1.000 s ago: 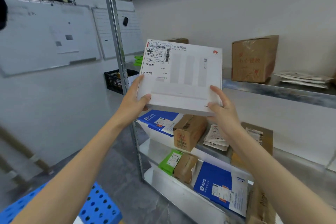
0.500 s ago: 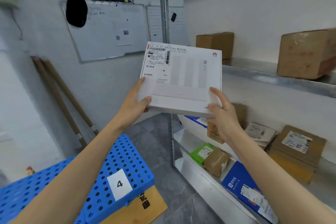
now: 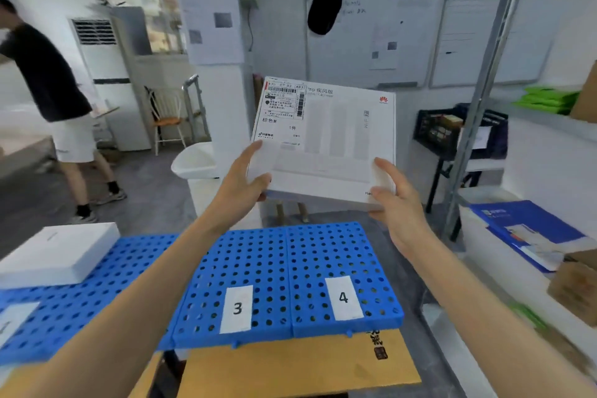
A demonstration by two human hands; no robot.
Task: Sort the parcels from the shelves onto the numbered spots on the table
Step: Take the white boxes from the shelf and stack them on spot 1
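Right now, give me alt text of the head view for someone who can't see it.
The left hand and right hand hold up a flat white parcel with a shipping label. Below is a blue table with spot 3 and spot 4, a white box at its left end; parcel shelves stand right.

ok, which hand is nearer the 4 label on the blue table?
Right. The right hand holds the white parcel at its right corner, above the far end of the 4 label panel. The left hand holds its left corner, above the 3 label side.
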